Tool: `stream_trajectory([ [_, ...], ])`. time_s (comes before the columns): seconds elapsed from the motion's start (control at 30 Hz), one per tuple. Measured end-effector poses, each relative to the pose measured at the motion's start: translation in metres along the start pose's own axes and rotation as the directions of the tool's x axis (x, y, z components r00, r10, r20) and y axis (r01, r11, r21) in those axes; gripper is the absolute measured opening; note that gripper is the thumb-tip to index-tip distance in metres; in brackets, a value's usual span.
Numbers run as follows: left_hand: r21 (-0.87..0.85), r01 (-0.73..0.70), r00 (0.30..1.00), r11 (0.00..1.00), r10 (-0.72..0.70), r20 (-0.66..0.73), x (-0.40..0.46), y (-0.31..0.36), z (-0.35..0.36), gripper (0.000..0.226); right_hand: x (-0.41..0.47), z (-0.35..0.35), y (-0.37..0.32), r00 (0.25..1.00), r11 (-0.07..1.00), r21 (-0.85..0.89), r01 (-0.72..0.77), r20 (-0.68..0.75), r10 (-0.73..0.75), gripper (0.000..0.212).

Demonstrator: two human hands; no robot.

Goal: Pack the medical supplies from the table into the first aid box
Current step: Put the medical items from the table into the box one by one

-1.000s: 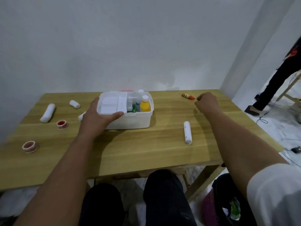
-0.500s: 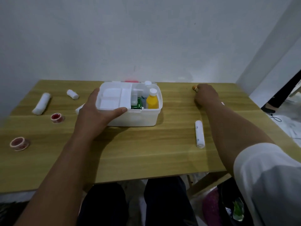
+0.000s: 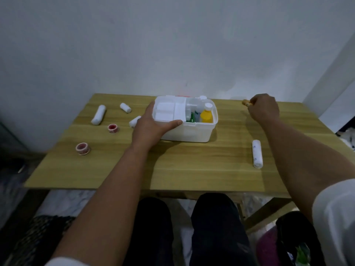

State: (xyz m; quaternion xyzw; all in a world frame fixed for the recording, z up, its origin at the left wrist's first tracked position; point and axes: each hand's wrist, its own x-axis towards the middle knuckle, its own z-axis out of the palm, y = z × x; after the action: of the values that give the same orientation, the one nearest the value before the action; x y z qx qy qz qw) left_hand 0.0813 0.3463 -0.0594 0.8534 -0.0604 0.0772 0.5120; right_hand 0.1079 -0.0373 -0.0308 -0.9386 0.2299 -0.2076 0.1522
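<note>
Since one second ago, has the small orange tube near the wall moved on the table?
Yes. The small orange tube lay apart from the right hand on the table; now its fingers hold it, though it is barely shifted from its spot near the table's far edge.

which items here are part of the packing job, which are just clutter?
Job:
first aid box, left hand gripping it
small orange tube, in right hand
bandage rolls
tape rolls

Clutter:
dark bag on the floor
</note>
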Motion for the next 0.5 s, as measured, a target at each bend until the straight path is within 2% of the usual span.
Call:
stream_trajectory([
  [0.2,0.027,0.008,0.999,1.0,-0.009,0.039,-0.003,0.006,-0.006,0.113,-0.01,-0.057,-0.044,0.991,0.961,0.246,0.129,-0.06,-0.118,0.028],
  [0.3,0.027,-0.004,0.999,1.0,0.003,0.053,-0.003,0.007,-0.007,0.108,-0.017,-0.085,-0.07,0.987,0.906,0.396,0.15,-0.014,-0.158,0.029],
  [0.37,0.026,0.002,0.999,1.0,-0.003,0.053,-0.004,0.008,-0.008,0.11,-0.026,-0.1,-0.088,0.972,0.871,0.447,0.204,0.014,-0.234,0.029],
  [0.5,0.02,0.015,0.998,1.0,-0.017,0.061,-0.003,0.008,-0.007,0.114,-0.048,-0.12,-0.119,0.883,0.831,0.471,0.295,0.197,-0.426,0.031],
])
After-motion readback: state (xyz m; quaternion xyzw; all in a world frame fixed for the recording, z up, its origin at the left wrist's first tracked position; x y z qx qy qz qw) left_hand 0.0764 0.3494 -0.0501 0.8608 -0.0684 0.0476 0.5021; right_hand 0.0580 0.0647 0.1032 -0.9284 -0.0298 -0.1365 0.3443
